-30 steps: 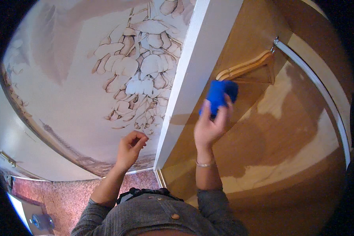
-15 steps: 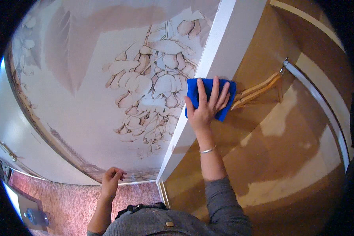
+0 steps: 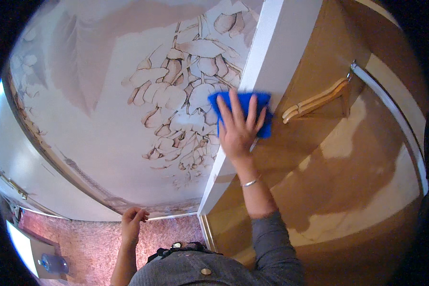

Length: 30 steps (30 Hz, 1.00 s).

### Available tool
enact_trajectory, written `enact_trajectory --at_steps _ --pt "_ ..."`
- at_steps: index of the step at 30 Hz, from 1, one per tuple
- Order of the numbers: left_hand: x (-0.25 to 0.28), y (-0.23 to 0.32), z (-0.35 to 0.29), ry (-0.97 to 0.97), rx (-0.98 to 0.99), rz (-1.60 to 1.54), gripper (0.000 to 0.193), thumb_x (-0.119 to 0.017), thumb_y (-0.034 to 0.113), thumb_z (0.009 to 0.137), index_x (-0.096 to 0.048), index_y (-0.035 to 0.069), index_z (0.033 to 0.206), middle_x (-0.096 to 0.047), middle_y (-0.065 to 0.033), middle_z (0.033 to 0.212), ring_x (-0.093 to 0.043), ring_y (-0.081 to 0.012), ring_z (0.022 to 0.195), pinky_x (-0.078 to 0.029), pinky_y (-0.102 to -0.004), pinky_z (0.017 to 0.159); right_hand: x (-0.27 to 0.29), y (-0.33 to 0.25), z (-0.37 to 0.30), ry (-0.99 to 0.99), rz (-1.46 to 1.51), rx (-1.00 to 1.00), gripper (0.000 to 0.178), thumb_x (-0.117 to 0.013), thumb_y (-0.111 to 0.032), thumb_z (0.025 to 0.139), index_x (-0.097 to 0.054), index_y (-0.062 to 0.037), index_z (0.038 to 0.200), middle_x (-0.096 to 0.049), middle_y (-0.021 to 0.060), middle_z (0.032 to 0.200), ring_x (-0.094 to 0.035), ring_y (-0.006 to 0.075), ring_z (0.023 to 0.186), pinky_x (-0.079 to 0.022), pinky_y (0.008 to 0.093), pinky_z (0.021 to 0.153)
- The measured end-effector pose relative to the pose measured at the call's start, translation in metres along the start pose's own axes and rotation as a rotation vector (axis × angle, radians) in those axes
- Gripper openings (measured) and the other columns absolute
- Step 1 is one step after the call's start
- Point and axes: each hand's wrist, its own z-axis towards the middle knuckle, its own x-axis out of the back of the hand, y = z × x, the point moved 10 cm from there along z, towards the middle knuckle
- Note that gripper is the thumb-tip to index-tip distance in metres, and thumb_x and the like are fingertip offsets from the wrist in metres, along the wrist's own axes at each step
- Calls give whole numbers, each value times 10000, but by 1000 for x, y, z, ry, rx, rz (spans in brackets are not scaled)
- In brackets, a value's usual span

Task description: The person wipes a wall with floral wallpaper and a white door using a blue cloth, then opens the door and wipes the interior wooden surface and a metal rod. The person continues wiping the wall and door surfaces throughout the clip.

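Flat against the edge of a white panel [image 3: 264,62], my right hand [image 3: 238,136] presses a blue cloth [image 3: 266,126] under spread fingers. The cloth overlaps the panel's narrow face and the printed flower surface [image 3: 176,97] to its left. A thin silver bangle [image 3: 250,182] circles my right wrist. Lower down, my left hand [image 3: 134,219] hangs in front of the printed surface's bottom edge, its fingers loosely curled together with nothing visible in them.
To the right is a brown wardrobe interior [image 3: 338,190] with a metal rail [image 3: 395,109]. Wooden hangers [image 3: 314,101] hang from the rail close to my right hand. A white door [image 3: 38,167] stands at left, above pinkish flooring [image 3: 93,243] and a blue water bottle [image 3: 55,263].
My right hand and the blue cloth have slid left, from the panel's inner side onto its edge and the printed surface. The left hand stays low, fingers still curled.
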Motion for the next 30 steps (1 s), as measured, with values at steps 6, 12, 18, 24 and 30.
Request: enact_trajectory --at_steps 6,12,18,24,30 --pt "-24 -4 -1 -86 27 7 136 -612 107 960 -671 0 899 -702 -75 863 -621 -138 748 -495 -283 694 50 25 67 216 123 -30 470 -638 -240 916 -596 -246 1384 -356 100 1590 -225 441 1472 -159 636 1153" --pt "-2 -8 -14 -18 -4 -5 135 -605 108 967 -667 2 911 -703 -70 876 -632 -143 776 -499 -284 714 -13 -1 -60 65 8 -116 539 -657 -180 848 -613 -269 1377 -377 123 1556 -201 476 1457 -157 688 1138" --pt "66 -21 -33 271 3 199 78 -647 98 934 -656 24 911 -661 -21 796 -612 -115 727 -486 -261 682 -46 -8 -146 -100 177 -82 555 -555 14 844 -623 -161 1366 -327 179 1572 -124 512 1467 -136 634 1169" --pt "2 76 -6 157 -489 379 160 -643 -23 872 -604 -12 1027 -599 -104 1002 -605 -167 828 -496 -291 714 -13 -36 -88 153 595 -174 511 -477 3 840 -645 -67 1317 -333 211 1571 -195 512 1460 -132 595 1182" --pt "-58 168 -14 125 -824 440 201 -654 -58 831 -599 -2 1016 -614 -172 1150 -609 -227 878 -498 -305 734 -36 -72 14 182 447 -215 538 -552 -398 972 -506 -175 1460 -273 209 1605 -172 484 1475 -73 651 1154"
